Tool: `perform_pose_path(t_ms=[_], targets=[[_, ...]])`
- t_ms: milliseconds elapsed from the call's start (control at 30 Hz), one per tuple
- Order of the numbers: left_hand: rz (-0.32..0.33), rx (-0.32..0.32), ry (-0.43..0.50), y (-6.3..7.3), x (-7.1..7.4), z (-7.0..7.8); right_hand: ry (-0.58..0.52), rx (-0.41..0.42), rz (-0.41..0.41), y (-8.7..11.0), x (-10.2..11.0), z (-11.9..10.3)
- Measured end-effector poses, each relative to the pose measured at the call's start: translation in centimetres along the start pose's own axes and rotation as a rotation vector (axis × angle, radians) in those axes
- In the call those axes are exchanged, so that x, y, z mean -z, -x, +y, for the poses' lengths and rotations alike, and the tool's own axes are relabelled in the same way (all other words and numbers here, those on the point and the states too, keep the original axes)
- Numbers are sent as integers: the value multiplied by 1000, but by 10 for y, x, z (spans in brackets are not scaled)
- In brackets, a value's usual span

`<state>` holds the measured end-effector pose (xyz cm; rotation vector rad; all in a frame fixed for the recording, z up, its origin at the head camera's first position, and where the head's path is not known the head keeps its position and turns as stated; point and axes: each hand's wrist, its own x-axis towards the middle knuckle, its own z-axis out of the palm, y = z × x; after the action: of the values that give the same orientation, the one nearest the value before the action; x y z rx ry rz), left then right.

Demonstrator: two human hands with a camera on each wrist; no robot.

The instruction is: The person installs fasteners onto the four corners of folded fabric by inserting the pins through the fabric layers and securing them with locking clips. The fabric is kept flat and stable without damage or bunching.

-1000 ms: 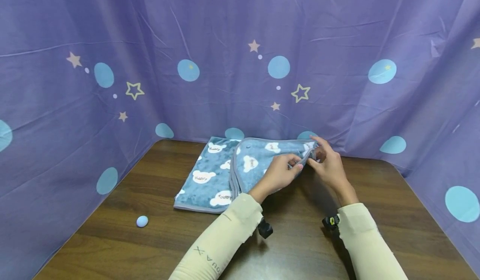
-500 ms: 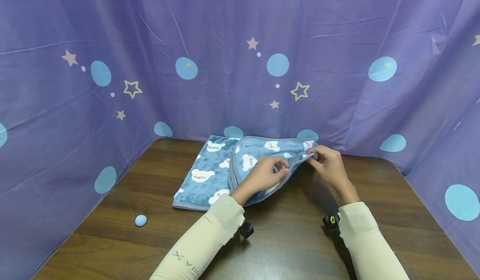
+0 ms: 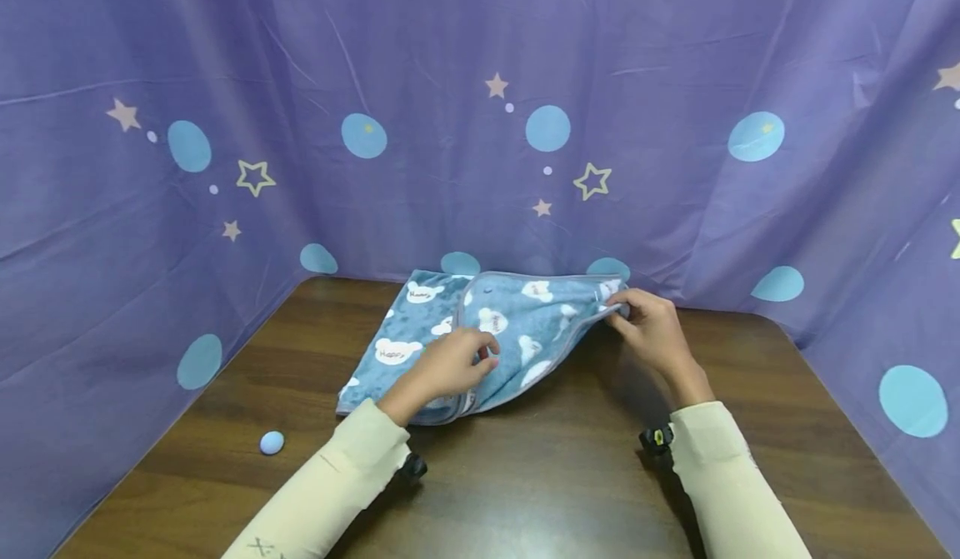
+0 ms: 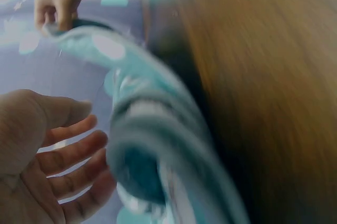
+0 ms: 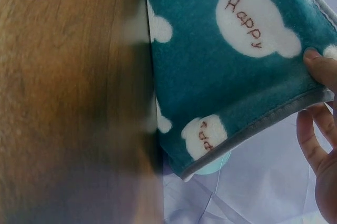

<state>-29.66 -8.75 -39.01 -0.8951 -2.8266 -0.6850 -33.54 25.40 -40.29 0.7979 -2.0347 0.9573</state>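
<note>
A teal fleece blanket [image 3: 525, 317] with white bear heads and grey edging lies partly folded at the back of the table. In the right wrist view my right hand [image 5: 321, 113] pinches its edge between thumb and fingers, keeping that end raised. My left hand [image 3: 450, 363] is over the folded part's near left side in the head view, fingers loosely bent. Seen from the left wrist, the left hand [image 4: 58, 155] has nothing between thumb and fingers, and the rolled fold of the blanket [image 4: 158, 129] is right beside its fingertips.
A small pale blue ball-like thing [image 3: 272, 442] sits on the wooden table [image 3: 510, 492], left of the blanket. A purple curtain [image 3: 450, 59] with stars and dots hangs behind the table and along both sides.
My left hand has let go of the edge near the right hand and moved left and toward me across the blanket. The right hand still holds the blanket's right end, whose near edge has spread out.
</note>
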Motion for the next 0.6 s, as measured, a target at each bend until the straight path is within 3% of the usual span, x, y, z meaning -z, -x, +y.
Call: perform_pose_path(t_ms=[333, 467, 600], targets=[[35, 116, -196, 57, 30, -44, 21, 1, -13, -1, -2, 0], [-1, 173, -227, 81, 42, -61, 29, 11, -24, -2, -1, 1], [-80, 216, -238, 105, 56, -74, 44, 16, -37, -2, 0, 0]])
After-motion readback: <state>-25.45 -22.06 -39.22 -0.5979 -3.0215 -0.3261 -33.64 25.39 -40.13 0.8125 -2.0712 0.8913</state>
